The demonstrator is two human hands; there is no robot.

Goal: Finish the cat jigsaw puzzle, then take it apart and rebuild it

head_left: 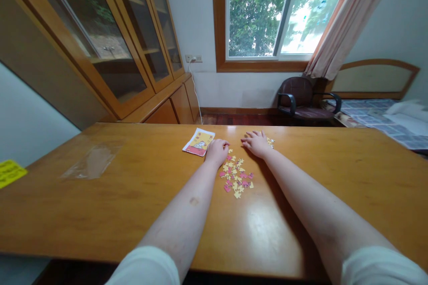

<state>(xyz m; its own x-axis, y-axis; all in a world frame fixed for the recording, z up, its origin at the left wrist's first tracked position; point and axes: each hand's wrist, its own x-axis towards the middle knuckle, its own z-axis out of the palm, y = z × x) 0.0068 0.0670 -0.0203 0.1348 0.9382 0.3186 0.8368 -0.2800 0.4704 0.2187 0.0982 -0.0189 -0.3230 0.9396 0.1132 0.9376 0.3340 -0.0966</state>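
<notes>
Loose jigsaw puzzle pieces [236,173], yellow and pink, lie scattered on the wooden table [150,213] between my forearms. At the far end of this scatter is my left hand [217,152], its fingers curled together; whatever they may hold is too small to make out. A small picture card [198,141], yellow and pink with a white animal drawn on it, lies just left of that hand, partly behind it. My right hand [255,144] rests palm down with fingers spread near the far table edge. More puzzle pieces [270,142] show beside its right side, partly hidden.
A clear plastic bag [92,162] lies flat on the table's left part. At the far left is a yellow label [11,173]. Beyond the table stand a glass-door cabinet [133,40], an armchair [297,95] and a bed [377,111].
</notes>
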